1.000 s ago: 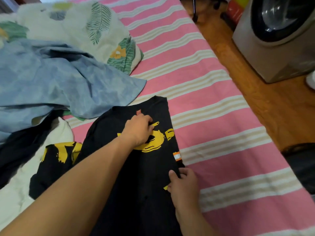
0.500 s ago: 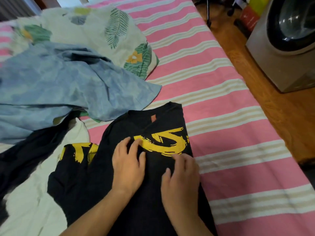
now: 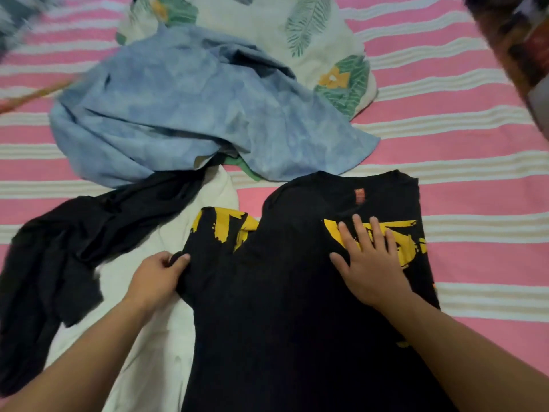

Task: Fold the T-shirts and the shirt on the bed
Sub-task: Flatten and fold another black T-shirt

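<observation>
A black T-shirt (image 3: 285, 307) with a yellow print lies on the pink striped bed (image 3: 463, 179), reaching down to the bed's near edge, its collar pointing toward the far side. The right hand (image 3: 371, 263) rests flat on the shirt's chest, fingers straight and spread wide over the yellow print just below the collar. The left hand (image 3: 157, 278) is at the shirt's left side, its fingers and thumb curled round a bunched fold of the black fabric at the sleeve. That sleeve lies over a white garment (image 3: 154, 337), which spreads toward the near edge under the left forearm. Left of it lies a crumpled dark garment (image 3: 74, 248). Beyond both, toward the middle of the bed, a rumpled blue shirt (image 3: 184, 108) overlaps a cream leaf-print garment (image 3: 320, 34) lying further off.
</observation>
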Demonstrator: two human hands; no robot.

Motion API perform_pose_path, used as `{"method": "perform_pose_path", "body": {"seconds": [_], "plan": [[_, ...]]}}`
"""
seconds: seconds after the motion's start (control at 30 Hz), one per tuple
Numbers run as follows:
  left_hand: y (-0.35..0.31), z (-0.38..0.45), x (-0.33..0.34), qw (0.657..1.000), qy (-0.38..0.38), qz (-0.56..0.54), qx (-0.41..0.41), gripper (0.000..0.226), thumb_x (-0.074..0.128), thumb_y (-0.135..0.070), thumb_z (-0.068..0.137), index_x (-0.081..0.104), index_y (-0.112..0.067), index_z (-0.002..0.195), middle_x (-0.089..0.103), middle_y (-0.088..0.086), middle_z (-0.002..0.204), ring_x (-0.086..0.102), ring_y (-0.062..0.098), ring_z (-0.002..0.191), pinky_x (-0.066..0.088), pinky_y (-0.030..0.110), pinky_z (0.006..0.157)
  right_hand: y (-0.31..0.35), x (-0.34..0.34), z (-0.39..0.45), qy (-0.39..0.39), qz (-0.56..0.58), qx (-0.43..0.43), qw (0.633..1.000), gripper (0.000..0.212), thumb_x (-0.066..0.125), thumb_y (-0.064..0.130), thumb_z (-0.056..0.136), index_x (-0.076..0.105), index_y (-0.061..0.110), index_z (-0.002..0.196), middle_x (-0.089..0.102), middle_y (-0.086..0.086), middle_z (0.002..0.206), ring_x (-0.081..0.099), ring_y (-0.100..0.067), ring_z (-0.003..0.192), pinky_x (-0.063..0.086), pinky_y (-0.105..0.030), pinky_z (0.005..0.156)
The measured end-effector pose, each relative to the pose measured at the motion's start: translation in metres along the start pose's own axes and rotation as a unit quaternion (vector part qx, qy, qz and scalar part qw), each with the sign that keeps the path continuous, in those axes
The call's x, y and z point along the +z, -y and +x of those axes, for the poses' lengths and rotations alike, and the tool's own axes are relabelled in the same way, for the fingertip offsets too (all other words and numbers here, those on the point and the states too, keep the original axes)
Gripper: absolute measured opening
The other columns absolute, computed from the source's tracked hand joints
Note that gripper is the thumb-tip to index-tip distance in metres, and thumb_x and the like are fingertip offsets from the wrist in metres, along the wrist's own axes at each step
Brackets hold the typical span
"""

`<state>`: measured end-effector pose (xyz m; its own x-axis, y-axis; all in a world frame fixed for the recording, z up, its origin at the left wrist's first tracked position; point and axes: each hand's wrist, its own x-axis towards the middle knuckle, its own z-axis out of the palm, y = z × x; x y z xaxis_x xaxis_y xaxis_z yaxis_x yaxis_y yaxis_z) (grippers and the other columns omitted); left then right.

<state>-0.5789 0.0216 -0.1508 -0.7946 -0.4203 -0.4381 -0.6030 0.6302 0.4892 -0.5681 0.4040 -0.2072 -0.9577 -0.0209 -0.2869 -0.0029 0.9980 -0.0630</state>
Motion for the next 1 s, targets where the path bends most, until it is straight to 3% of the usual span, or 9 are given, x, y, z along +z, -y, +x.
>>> {"method": "perform_pose_path", "body": {"seconds": [0.1,0.17,0.33,0.43,0.5,0.57,0.7,0.9,1.0], "plan": [[0.001,-0.019,-0.027,0.992,-0.053,-0.111,0.01,0.041,0.064,-0.028,0.096,0.05,0.001,0.071,0.048,0.007,0.065,0.045,0.023,0.063,0.033,0.036,0.06,0.013,-0.021,0.001,0.067,-0.015,0.035,0.997,0.072,0.008,0.066,0.098,-0.008,0.033,0.16,-0.013,-0.002,0.168,-0.018,-0.032,0.153,-0.003,-0.054,0.124],[0.011,-0.038,-0.041,0.962,-0.107,-0.248,-0.041,0.038,0.065,-0.02,0.093,0.041,-0.013,0.065,0.04,0.004,0.063,0.037,0.023,0.065,0.031,0.036,0.06,0.035,-0.036,-0.004,0.058,-0.016,0.058,0.996,0.071,0.027,0.058,0.102,0.005,0.027,0.162,-0.007,-0.009,0.169,-0.011,-0.036,0.154,0.0,-0.055,0.124],[0.069,-0.089,-0.037,0.794,-0.041,-0.568,-0.21,0.028,0.055,0.006,0.094,0.046,-0.013,0.076,0.06,0.018,0.084,0.064,0.027,0.083,0.056,0.042,0.082,0.137,-0.061,-0.017,-0.099,0.051,-0.102,0.989,0.044,0.06,0.032,0.092,0.059,0.016,0.134,0.048,-0.014,0.147,0.041,-0.036,0.136,0.04,-0.05,0.11],[0.092,-0.104,-0.023,0.827,-0.023,-0.522,-0.209,0.023,0.053,0.014,0.092,0.056,-0.008,0.088,0.061,0.015,0.088,0.062,0.024,0.078,0.053,0.034,0.074,0.208,-0.064,0.006,-0.094,0.116,-0.235,0.96,0.036,0.055,0.019,0.086,0.066,0.008,0.118,0.064,-0.011,0.122,0.055,-0.038,0.112,0.051,-0.048,0.091],[0.102,-0.103,-0.016,0.831,-0.013,-0.518,-0.202,0.027,0.054,0.017,0.091,0.059,-0.005,0.106,0.065,0.013,0.093,0.064,0.022,0.078,0.051,0.03,0.07,0.259,-0.069,0.026,-0.055,0.06,-0.327,0.941,0.044,0.049,0.015,0.089,0.059,0.009,0.131,0.06,-0.01,0.131,0.052,-0.04,0.12,0.043,-0.048,0.101],[0.109,-0.096,-0.013,0.827,0.001,-0.53,-0.187,0.033,0.056,0.016,0.091,0.06,-0.006,0.116,0.071,0.013,0.101,0.069,0.023,0.086,0.053,0.029,0.07,0.303,-0.078,0.046,0.016,0.002,-0.361,0.932,0.046,0.05,0.017,0.093,0.05,0.015,0.139,0.053,-0.005,0.142,0.045,-0.035,0.129,0.034,-0.04,0.107],[0.112,-0.09,-0.01,0.821,0.042,-0.548,-0.157,0.027,0.064,0.007,0.092,0.064,-0.006,0.116,0.076,0.014,0.108,0.074,0.022,0.095,0.06,0.028,0.076,0.356,-0.089,0.064,0.145,-0.114,-0.385,0.904,0.03,0.058,0.035,0.094,0.062,0.019,0.118,0.065,-0.005,0.118,0.059,-0.032,0.111,0.044,-0.039,0.091],[0.112,-0.088,-0.009,0.784,-0.015,-0.596,-0.171,0.017,0.065,0.0,0.094,0.07,-0.002,0.111,0.077,0.014,0.106,0.072,0.03,0.104,0.055,0.042,0.095,0.369,-0.104,0.066,0.025,0.178,-0.4,0.899,0.025,0.058,0.034,0.089,0.078,0.029,0.103,0.076,0.006,0.1,0.062,-0.029,0.096,0.048,-0.04,0.09],[0.113,-0.088,-0.01,0.796,-0.046,-0.574,-0.186,0.014,0.067,-0.001,0.094,0.069,-0.006,0.106,0.077,0.013,0.102,0.073,0.03,0.1,0.057,0.047,0.094,0.386,-0.093,0.053,0.044,0.16,-0.381,0.91,0.048,0.062,0.046,0.088,0.064,0.031,0.134,0.066,-0.001,0.125,0.052,-0.032,0.117,0.042,-0.045,0.104]]}}
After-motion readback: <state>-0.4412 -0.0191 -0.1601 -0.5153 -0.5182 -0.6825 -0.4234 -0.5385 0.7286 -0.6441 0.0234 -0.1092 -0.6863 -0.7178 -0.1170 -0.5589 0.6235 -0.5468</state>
